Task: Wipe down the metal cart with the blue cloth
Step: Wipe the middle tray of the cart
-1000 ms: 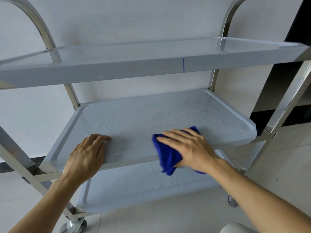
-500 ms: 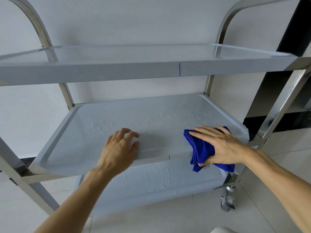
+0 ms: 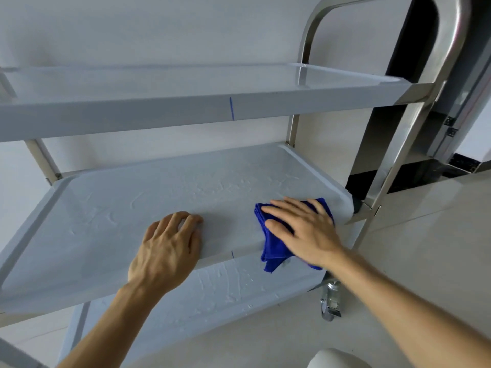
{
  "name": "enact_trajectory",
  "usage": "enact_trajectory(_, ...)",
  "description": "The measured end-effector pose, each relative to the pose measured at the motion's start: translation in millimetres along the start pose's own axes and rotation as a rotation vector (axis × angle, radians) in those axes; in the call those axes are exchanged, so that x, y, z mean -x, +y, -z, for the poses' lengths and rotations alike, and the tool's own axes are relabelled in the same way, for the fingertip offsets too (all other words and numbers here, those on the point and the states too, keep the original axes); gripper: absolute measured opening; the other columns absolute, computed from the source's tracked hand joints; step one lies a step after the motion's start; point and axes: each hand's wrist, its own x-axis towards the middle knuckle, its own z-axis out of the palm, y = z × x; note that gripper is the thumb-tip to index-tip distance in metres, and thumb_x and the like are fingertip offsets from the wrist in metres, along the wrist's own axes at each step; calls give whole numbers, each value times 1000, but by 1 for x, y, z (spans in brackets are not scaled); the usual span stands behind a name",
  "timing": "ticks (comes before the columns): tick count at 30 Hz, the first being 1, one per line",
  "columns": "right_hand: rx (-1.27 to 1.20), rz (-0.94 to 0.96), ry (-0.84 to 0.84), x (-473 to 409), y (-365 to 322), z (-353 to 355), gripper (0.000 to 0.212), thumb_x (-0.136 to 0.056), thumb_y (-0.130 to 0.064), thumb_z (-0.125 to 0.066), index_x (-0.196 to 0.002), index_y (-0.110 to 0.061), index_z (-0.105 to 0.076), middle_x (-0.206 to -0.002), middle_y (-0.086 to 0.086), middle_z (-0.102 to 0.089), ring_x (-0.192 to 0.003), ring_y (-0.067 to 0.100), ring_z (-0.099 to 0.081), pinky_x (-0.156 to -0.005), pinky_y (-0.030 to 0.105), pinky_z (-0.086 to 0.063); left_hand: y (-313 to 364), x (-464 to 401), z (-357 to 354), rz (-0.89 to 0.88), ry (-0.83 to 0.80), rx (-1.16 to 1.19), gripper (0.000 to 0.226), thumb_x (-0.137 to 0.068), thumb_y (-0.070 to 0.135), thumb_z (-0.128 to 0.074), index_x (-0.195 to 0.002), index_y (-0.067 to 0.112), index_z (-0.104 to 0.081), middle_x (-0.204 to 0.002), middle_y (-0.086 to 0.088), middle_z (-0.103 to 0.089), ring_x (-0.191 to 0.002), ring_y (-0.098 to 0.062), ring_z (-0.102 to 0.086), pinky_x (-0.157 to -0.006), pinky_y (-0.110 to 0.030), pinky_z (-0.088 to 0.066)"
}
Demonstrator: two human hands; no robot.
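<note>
**Wiping the middle shelf: front right corner**

The right hand (image 3: 305,232) lies flat, fingers straight and spread wide, pressing the blue cloth (image 3: 271,251) onto the middle shelf (image 3: 159,203) at lower right of centre in the frame. The cloth is bunched; part of it hangs over the shelf's front lip. The left hand (image 3: 167,248) rests on the same front edge, centre frame, fingers loosely curled over the lip, holding nothing and apparently bracing the metal cart (image 3: 398,128).

Recommended procedure:

1. Keep the palm flat so that pressure spreads across the whole cloth.
2. Carry the stroke fully into the raised right rim, just beside the cloth, where residue is likely to collect.
3. Draw the hanging fold back under the palm, or use it to wipe the lip itself.
4. Maintain the bracing hand; the caster (image 3: 329,301) at lower right suggests the cart may roll.

Streaks show across the middle and lower shelf (image 3: 212,296) surfaces, so further passes appear necessary.
</note>
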Motion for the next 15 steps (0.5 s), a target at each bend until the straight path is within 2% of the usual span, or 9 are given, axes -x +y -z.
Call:
enact_trajectory(3,57,-36,399,5,-36,-30,45,-98,-56,-36,-115,-34,-72,-126,-13,-68,-120,17,-61,-107,51,-35,2,1,1,-4,-8,-13,51,-95,41,-20,-128,26,-56,-129,7,-55,-126,-20,-50,-106,-37,-36)
enact_trajectory(5,38,29,481,1,-53,-40,41,-98,-54,-41,-110,-31,-74,-119,-11,-72,-110,21,-65,-101,52,-40,3,2,2,-1,-12,-22,50,-94,40,-21,-128,27,-56,-129,7,-56,-125,-21,-52,-106,-37,-37)
enact_trajectory(10,29,256,358,0,-31,-28,40,-100,-50,-43,-121,-32,-71,-125,-9,-70,-112,18,-65,-99,42,-45,1,7,8,-15,-12,-4,50,-95,45,-21,-126,29,-58,-128,10,-57,-121,-21,-55,-102,-40,-41)
enact_trajectory(12,33,216,312,-1,1,-13,36,-100,-47,-45,-124,-35,-69,-128,-13,-68,-116,12,-63,-101,39,-44,1,7,9,-15,-7,5,52,-95,47,-20,-126,30,-58,-129,11,-57,-122,-20,-54,-102,-40,-41)
enact_trajectory(15,99,16,132,-4,56,10,40,-104,-46,-33,-135,-42,-58,-141,-21,-56,-131,4,-50,-112,37,-33,3,7,9,-9,6,-8,52,-95,47,-20,-126,29,-58,-128,11,-57,-121,-20,-54,-103,-40,-41)
